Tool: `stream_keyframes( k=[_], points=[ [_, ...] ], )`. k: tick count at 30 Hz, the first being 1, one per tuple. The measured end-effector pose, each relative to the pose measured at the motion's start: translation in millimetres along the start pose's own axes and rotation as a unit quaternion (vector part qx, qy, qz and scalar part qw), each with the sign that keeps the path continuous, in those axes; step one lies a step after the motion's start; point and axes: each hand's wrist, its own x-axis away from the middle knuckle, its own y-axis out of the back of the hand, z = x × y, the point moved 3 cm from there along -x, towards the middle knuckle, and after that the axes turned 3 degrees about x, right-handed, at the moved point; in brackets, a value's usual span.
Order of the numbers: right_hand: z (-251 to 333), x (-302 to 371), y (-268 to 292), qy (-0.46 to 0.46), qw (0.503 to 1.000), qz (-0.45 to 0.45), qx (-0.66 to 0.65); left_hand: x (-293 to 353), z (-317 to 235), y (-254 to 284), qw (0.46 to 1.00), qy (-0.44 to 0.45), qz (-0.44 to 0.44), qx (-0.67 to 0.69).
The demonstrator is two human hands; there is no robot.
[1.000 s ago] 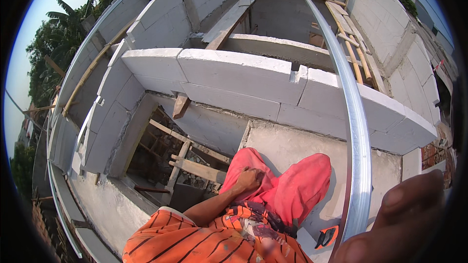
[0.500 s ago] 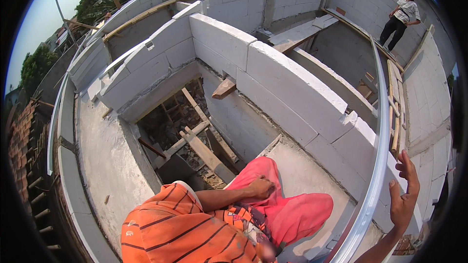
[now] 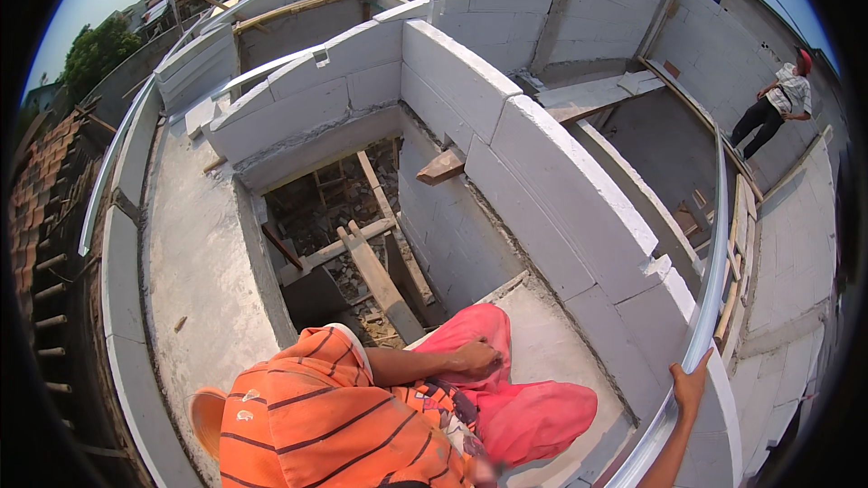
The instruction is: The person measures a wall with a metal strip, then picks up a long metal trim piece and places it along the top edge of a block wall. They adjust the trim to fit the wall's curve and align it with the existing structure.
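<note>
My left hand [image 3: 476,359] rests curled into a loose fist on my pink trousers [image 3: 542,416], with nothing visible in it. At the lower right, my right hand [image 3: 691,383] grips the edge of a long, shiny metal channel [image 3: 708,294]. The channel runs from the lower edge up beside a white block wall [image 3: 561,199]; its near end is out of view. Orange cloth with dark stripes [image 3: 307,407] covers my left arm and side.
Ahead lies a deep opening with wooden planks [image 3: 380,280] and rubble. A wood piece [image 3: 441,166] juts from the wall. Left runs a concrete ledge [image 3: 199,289] with another metal strip [image 3: 107,172] beyond. A person in a red cap [image 3: 785,99] stands far right.
My right hand was raised with its fingers apart beside the channel; now it has closed on it. The view has shifted, while my left hand stays on the trousers.
</note>
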Motion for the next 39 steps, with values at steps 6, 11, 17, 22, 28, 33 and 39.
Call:
stream_keyframes(
  k=[6,11,17,22,28,33,39],
  points=[
    [10.1,8.2,3.2,-0.049,0.993,0.027,0.108,-6.0,7.7,-6.5,1.000,-0.001,0.003,-0.011],
    [17.6,14.4,6.8,-0.040,0.994,0.034,0.095,-2.1,2.8,-1.3,1.000,-0.019,-0.009,0.002],
    [14.8,10.8,3.4,-0.001,0.996,0.047,0.070,-0.2,4.9,3.8,0.999,0.006,0.002,0.038],
    [20.3,16.6,5.6,-0.007,0.997,0.037,0.071,-3.8,5.8,-3.0,0.999,0.023,0.032,0.019],
    [20.0,14.7,6.5,-0.029,0.996,0.047,0.074,2.3,-1.4,12.5,0.999,0.010,0.019,0.026],
    [19.9,18.1,5.8,-0.038,0.994,0.042,0.089,1.7,-4.1,14.8,0.998,0.034,0.032,0.037],
    [8.6,12.6,0.1,-0.027,0.995,0.041,0.091,8.8,-15.1,28.3,0.993,0.070,-0.002,0.098]
  ],
)
